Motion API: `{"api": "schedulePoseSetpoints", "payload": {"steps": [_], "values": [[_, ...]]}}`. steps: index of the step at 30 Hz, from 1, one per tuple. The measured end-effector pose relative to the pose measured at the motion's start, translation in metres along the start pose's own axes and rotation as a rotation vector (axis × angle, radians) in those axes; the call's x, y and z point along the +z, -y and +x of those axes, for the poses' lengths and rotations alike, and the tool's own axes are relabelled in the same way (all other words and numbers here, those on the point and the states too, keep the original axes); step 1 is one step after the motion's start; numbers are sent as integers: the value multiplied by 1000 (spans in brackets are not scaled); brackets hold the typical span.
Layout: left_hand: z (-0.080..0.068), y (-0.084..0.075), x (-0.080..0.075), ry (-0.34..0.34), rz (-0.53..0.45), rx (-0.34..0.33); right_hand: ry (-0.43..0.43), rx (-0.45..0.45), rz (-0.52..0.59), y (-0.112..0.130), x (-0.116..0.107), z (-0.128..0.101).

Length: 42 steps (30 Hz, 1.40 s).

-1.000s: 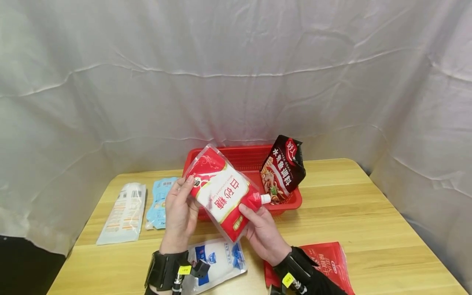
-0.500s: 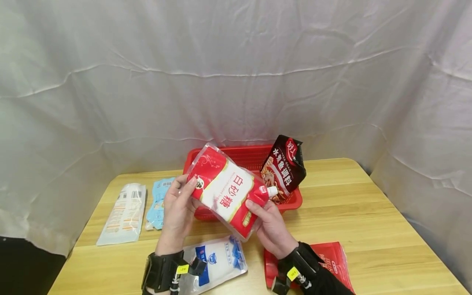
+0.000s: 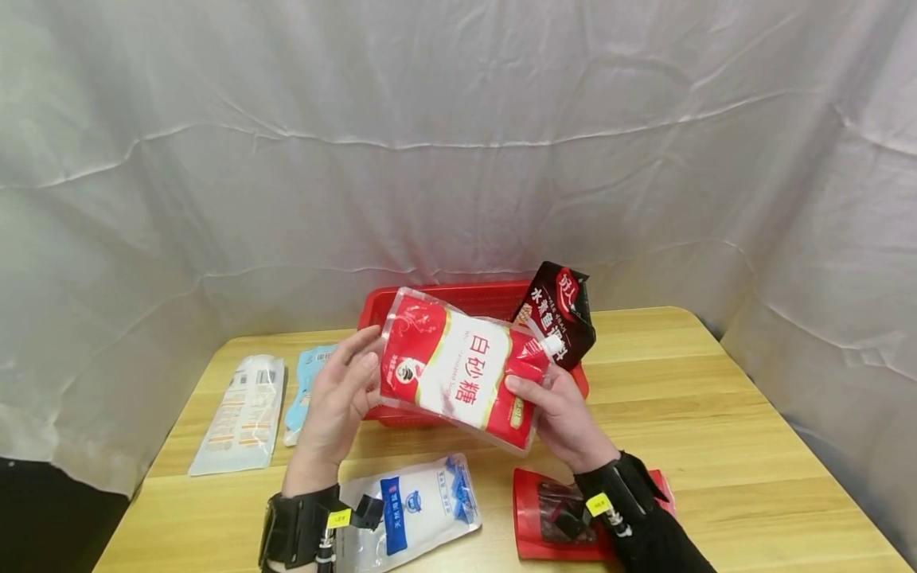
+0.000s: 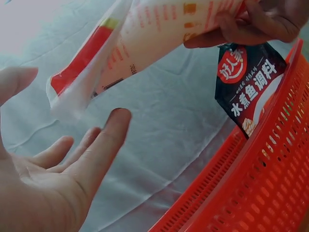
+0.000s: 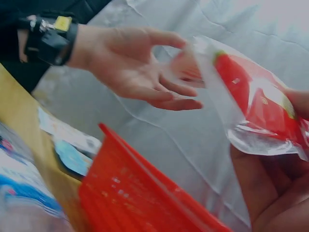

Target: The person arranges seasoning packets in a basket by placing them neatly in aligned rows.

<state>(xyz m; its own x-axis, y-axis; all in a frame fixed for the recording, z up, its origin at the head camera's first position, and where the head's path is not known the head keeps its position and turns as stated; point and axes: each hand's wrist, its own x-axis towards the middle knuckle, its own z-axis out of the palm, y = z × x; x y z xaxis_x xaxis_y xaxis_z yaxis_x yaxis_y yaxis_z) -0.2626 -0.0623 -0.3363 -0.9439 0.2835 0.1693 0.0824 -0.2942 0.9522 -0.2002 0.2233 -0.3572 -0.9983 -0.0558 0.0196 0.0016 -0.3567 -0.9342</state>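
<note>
Between right fingers [image 4: 219, 37], pouch [image 3: 469, 366]; seemingly beside left fingers [image 4: 100, 151].

Grey curtain [image 3: 458, 199] hangs at back & both sides; lt wood-grain table [image 3: 702, 430] w/ rounded far corners.

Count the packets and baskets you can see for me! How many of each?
Packets: 6 (red-and-white one held up, black one, pale blue one, white one with orange print, white one with a blue stripe, red one with a dark window)
Baskets: 1 (red basket)
Total: 7
</note>
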Motion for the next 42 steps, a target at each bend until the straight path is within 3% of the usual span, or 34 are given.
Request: {"api": "schedulePoseSetpoints", "payload": {"steps": [5,11,16,26,34,42], "values": [[-2,0,0,82,60,-32,106,-18,-115,8,-13,0],[-3,3,2,124,104,-111,205,10,-165,14,-16,-1],[-3,6,6,129,117,-170,221,50,-182,14,-13,-2],[-3,7,8,111,82,-199,205,92,-173,12,-12,-1],[-6,7,11,95,29,-134,202,90,-123,12,-9,0],[-8,7,14,78,-11,-50,128,80,-100,10,-3,-5]]}}
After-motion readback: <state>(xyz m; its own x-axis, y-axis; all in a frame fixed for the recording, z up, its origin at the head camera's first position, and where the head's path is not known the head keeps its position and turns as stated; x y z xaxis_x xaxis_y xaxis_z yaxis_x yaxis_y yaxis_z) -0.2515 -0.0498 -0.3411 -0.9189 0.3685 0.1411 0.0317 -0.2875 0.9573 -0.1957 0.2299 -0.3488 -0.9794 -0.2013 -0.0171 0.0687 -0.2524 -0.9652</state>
